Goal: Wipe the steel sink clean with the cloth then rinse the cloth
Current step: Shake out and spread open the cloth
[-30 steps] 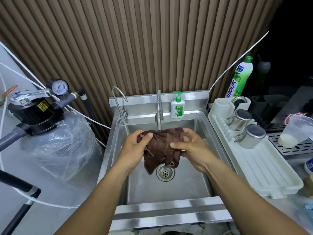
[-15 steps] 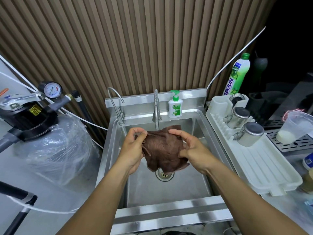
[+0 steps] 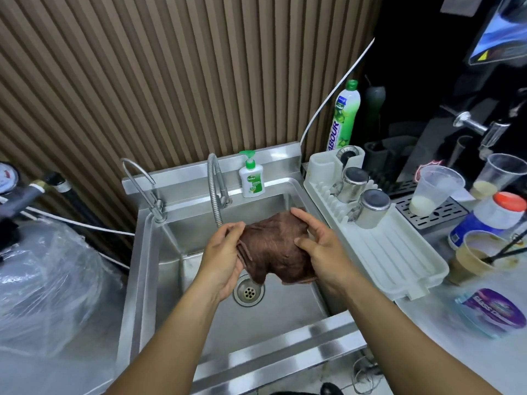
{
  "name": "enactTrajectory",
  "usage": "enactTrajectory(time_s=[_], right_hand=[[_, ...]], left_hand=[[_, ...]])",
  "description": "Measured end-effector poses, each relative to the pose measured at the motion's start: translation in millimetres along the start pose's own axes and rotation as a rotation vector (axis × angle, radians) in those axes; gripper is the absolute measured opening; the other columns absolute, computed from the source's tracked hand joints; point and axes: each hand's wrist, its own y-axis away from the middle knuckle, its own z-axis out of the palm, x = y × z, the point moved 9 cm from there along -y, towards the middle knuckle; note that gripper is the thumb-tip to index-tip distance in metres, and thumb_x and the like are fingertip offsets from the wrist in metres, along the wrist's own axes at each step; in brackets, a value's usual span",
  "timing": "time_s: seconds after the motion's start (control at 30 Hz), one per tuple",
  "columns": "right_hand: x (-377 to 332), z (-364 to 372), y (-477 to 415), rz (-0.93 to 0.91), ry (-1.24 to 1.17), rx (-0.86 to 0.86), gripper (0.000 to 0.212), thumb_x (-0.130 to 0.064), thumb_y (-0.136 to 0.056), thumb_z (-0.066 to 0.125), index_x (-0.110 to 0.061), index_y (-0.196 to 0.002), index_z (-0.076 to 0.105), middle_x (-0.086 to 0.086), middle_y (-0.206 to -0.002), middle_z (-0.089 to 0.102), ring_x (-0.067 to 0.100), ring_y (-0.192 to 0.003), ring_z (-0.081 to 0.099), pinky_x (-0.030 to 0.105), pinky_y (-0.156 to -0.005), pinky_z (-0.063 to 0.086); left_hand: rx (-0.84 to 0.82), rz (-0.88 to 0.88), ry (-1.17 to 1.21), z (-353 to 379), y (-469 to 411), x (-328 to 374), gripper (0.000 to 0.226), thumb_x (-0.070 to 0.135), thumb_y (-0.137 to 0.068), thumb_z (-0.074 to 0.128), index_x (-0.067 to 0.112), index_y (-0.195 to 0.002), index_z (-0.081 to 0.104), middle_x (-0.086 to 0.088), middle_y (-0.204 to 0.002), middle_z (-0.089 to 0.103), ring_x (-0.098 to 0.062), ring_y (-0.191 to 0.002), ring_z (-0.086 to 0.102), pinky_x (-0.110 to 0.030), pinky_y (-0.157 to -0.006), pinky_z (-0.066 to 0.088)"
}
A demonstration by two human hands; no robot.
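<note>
Rinsing stage, I'd say: work low inside the steel sink so drips land in the basin, and knead the brown cloth evenly, fold by fold. It hangs bunched, clear of the basin floor. The left hand grips its left edge, the right hand its right, fingers curled over the top.

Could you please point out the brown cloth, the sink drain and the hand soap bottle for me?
brown cloth point(image 3: 273, 252), head view, on the middle of the bunched fabric.
sink drain point(image 3: 249, 293), head view, on its perforated centre.
hand soap bottle point(image 3: 252, 181), head view, on its front label.
</note>
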Motion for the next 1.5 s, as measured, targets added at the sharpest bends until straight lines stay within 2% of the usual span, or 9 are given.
enactTrajectory(time_s=[0.07,0.2,0.33,0.47,0.7,1.1,1.23,1.37,1.5], right_hand=[[-2.8,-20.0,4.9,0.001,0.006,0.048,0.058,0.01,-0.094,0.049,-0.03,-0.135,0.06,-0.003,-0.126,0.064,0.006,-0.098,0.069,0.031,-0.071,0.06],[1.1,-56.4,15.5,0.083,-0.043,0.116,0.057,0.005,-0.096,0.049,-0.038,-0.132,0.062,-0.013,-0.117,0.066,0.02,-0.096,0.071,0.059,-0.065,0.06],[0.6,-100.1,19.5,0.065,0.014,0.205,0.058,0.005,-0.096,0.046,-0.039,-0.13,0.062,-0.006,-0.129,0.062,0.003,-0.094,0.068,0.025,-0.055,0.057],[7.9,-151.3,17.6,0.066,0.149,0.286,0.059,0.007,-0.094,0.043,-0.036,-0.13,0.063,-0.011,-0.12,0.064,-0.005,-0.087,0.068,0.013,-0.063,0.053],[17.6,-236.7,12.8,0.082,0.461,0.403,0.053,0.005,-0.092,0.046,-0.032,-0.125,0.064,-0.007,-0.128,0.058,0.011,-0.117,0.054,0.029,-0.106,0.042],[29.1,-294.9,-28.9,0.06,0.785,0.285,0.055,0.008,-0.091,0.045,-0.016,-0.139,0.056,0.003,-0.147,0.051,0.022,-0.135,0.046,0.017,-0.107,0.028],[38.7,-295.2,-42.3,0.057,1.041,0.151,0.06,0.001,-0.091,0.044,-0.021,-0.147,0.047,0.009,-0.164,0.024,0.024,-0.144,0.036,0.03,-0.111,0.036],[41.3,-279.7,-44.8,-0.082,1.286,0.101,0.052,-0.008,-0.09,0.048,-0.017,-0.141,0.051,0.011,-0.157,0.034,0.026,-0.145,0.032,0.037,-0.111,0.04],[74.7,-266.2,-40.9,-0.002,1.521,-0.103,0.06,-0.03,-0.1,0.033,-0.007,-0.156,0.026,0.015,-0.165,0.017,0.034,-0.152,0.009,0.044,-0.124,0.014]], left_hand=[[-0.043,-0.003,-0.012,18.9,-1.7,-11.0,0.009,0.01,-0.09,0.07,0.007,-0.096,0.065,-0.011,-0.088,0.07,-0.018,-0.08,0.07,-0.035,-0.077,0.058],[-0.043,-0.036,-0.006,49.8,-10.3,-38.2,0.021,-0.005,-0.092,0.061,0.0,-0.112,0.066,-0.014,-0.097,0.072,-0.021,-0.087,0.071,-0.032,-0.075,0.061],[-0.047,-0.132,-0.025,89.6,-17.9,-69.4,0.017,0.011,-0.104,0.051,0.006,-0.1,0.067,-0.011,-0.089,0.072,-0.02,-0.079,0.07,-0.033,-0.07,0.057],[-0.061,-0.26,-0.076,132.8,-25.2,-107.8,0.022,0.026,-0.105,0.052,0.008,-0.102,0.064,-0.012,-0.091,0.075,-0.023,-0.082,0.073,-0.04,-0.079,0.058],[-0.041,-0.343,-0.29,189.9,-45.1,-170.4,0.014,0.027,-0.103,0.055,0.018,-0.104,0.066,-0.012,-0.11,0.071,-0.028,-0.101,0.069,-0.043,-0.086,0.059],[-0.054,-0.335,-0.569,237.7,-69.4,-199.2,0.024,0.043,-0.093,0.053,0.019,-0.093,0.058,-0.006,-0.085,0.059,-0.021,-0.075,0.058,-0.028,-0.066,0.045],[-0.14,-0.043,-1.251,247.7,-72.4,-174.2,0.051,0.04,-0.097,0.052,0.016,-0.141,0.039,-0.007,-0.114,0.065,-0.033,-0.106,0.063,-0.032,-0.08,0.046],[-0.223,0.388,-1.612,282.2,-51.7,-158.1,0.046,0.034,-0.102,0.044,0.011,-0.141,0.043,-0.011,-0.126,0.06,-0.032,-0.118,0.056,-0.042,-0.094,0.046],[-0.504,0.299,-1.961,279.8,-45.9,-213.3,0.065,0.048,-0.104,0.028,0.013,-0.158,0.019,-0.007,-0.164,0.025,-0.029,-0.152,0.015,-0.057,-0.122,-0.002]])
